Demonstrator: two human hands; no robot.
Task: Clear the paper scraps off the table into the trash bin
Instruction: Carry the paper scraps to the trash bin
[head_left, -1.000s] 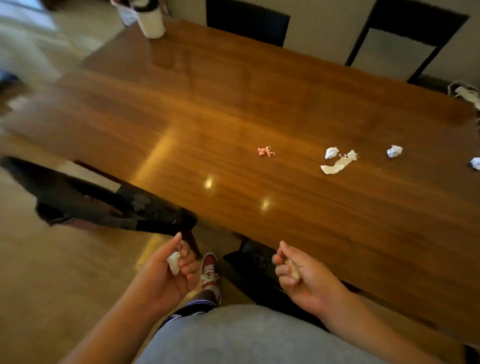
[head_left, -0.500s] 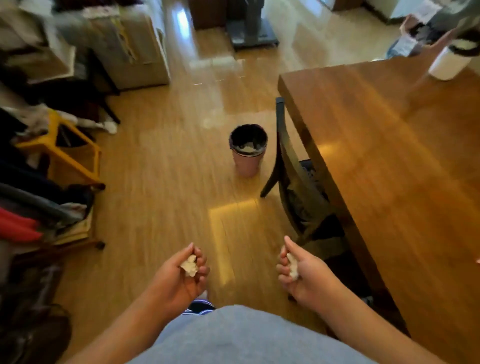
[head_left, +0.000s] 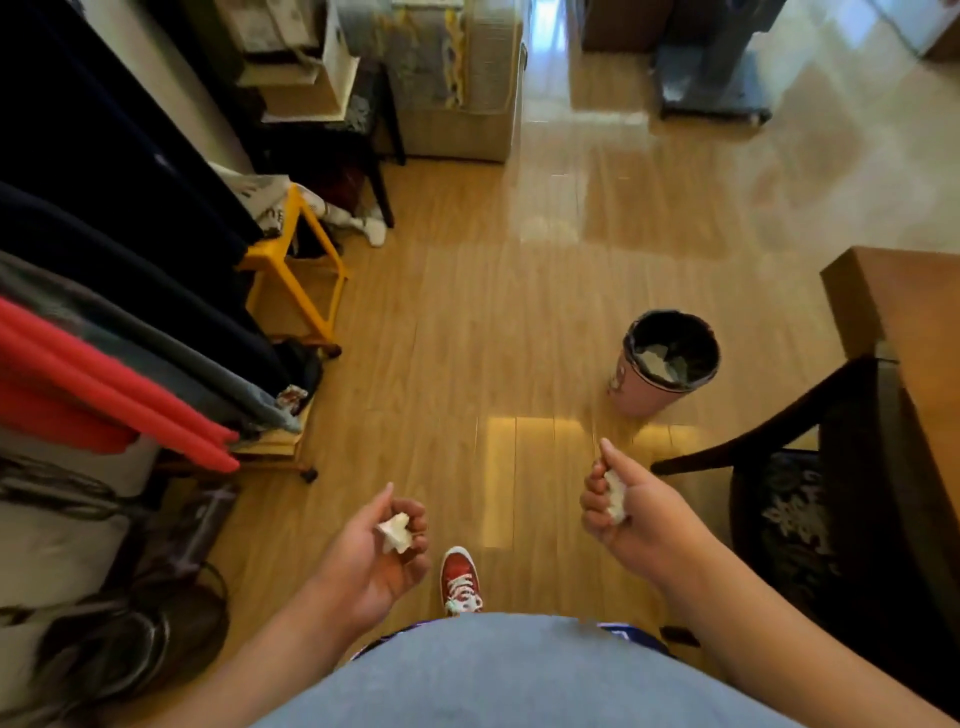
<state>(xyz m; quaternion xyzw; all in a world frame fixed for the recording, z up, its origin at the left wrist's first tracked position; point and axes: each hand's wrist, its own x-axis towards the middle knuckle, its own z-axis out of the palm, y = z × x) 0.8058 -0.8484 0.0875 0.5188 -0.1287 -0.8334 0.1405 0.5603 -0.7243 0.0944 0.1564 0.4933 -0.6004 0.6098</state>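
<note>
My left hand (head_left: 382, 545) holds a crumpled white paper scrap (head_left: 396, 531) in its curled fingers, low in the middle of the view. My right hand (head_left: 631, 506) grips another white paper scrap (head_left: 616, 493) in the same way. A pink trash bin (head_left: 667, 364) with a black liner stands on the wood floor ahead and to the right, with paper lying inside it. It is beyond my right hand, a step or so away. A corner of the brown wooden table (head_left: 904, 306) shows at the right edge.
A dark chair (head_left: 831, 478) with a patterned seat stands at the table, right of my right hand. A clothes rack (head_left: 104, 353) with dark and red garments and a yellow stool (head_left: 296, 270) line the left side. Bare floor lies between me and the bin.
The view has swung left from the table top to the floor. The bin, first out of view, is now closer. Both hands hold their scraps as before.
</note>
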